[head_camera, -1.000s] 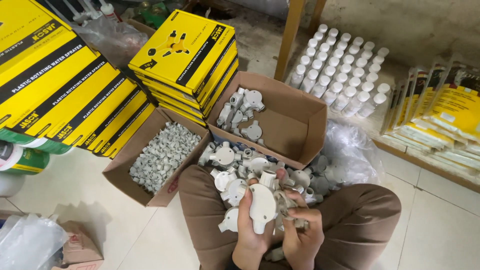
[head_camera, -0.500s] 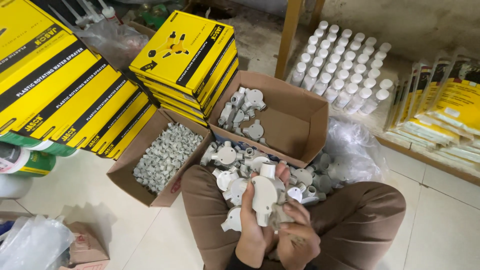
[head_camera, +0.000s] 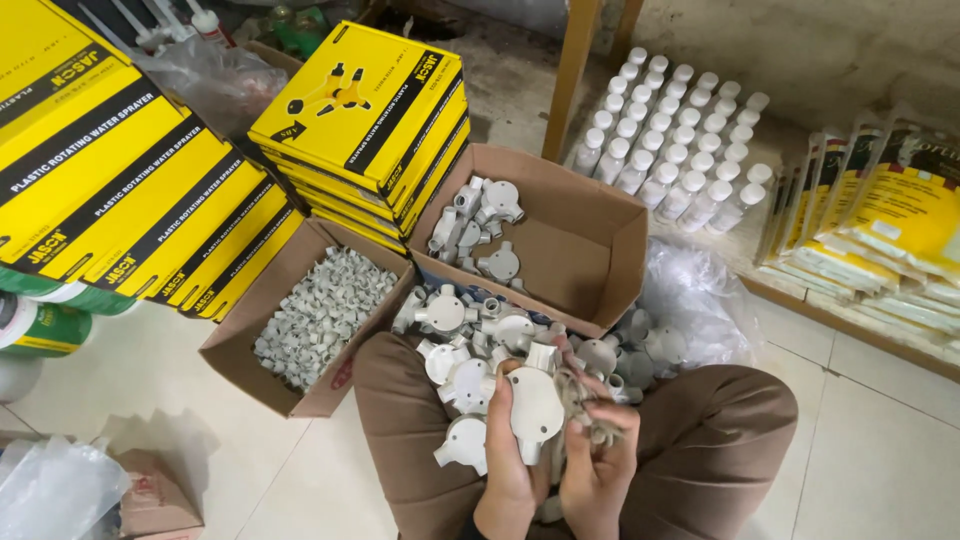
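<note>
On the tiled floor (head_camera: 880, 400) among cartons, your left hand (head_camera: 505, 470) clasps a round grey junction box (head_camera: 535, 405); right hand (head_camera: 600, 465) pinches cord (head_camera: 578, 392). Steady both.

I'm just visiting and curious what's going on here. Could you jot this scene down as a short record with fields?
Left hand: left hand holds a round white plastic fitting
Right hand: right hand grips small pieces beside that fitting; what they are is unclear
Lap: pile of white fittings on brown trousers
Larger box: cardboard box with a few grey fittings
Smaller box: cardboard box full of small grey clips
Nearby: yellow boxes, white bottles
</note>
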